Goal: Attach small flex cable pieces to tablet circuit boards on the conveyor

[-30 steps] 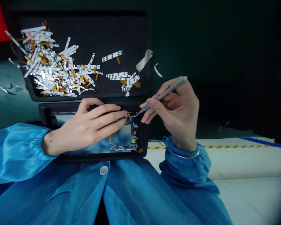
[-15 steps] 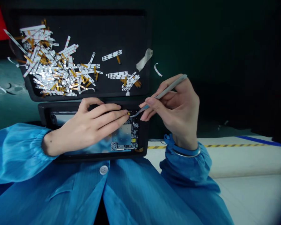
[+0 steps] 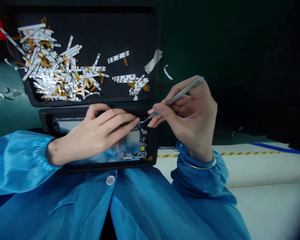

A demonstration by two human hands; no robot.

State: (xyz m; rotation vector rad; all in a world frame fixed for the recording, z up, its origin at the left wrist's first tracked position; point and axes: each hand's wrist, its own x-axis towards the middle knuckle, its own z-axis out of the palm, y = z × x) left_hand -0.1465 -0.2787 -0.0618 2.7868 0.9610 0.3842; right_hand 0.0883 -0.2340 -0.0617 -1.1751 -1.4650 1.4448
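My right hand (image 3: 187, 116) holds grey metal tweezers (image 3: 181, 95) like a pen, with the bent tip at the top edge of a circuit board (image 3: 130, 141). Across an opened tablet-like device (image 3: 97, 158) lies my left hand (image 3: 100, 135), fingers stretched out. Its fingertips touch the board's upper edge right beside the tweezer tip. Whatever is under those fingertips is hidden. The device rests in a small black tray (image 3: 46, 116), and a yellow square (image 3: 142, 148) shows on the board's right side.
Beyond the device, a larger black tray (image 3: 90, 30) holds a heap of white strips with orange flex tails (image 3: 55, 70). Several similar strips (image 3: 137, 83) lie apart on its right side. A crumpled piece of tape (image 3: 153, 61) crosses its right edge, near a curled strip (image 3: 168, 72).
My left fingertips have slid slightly right and now cover the small yellow piece that showed beside the tweezer tip. My right hand keeps its grip on the tweezers, shifted slightly.
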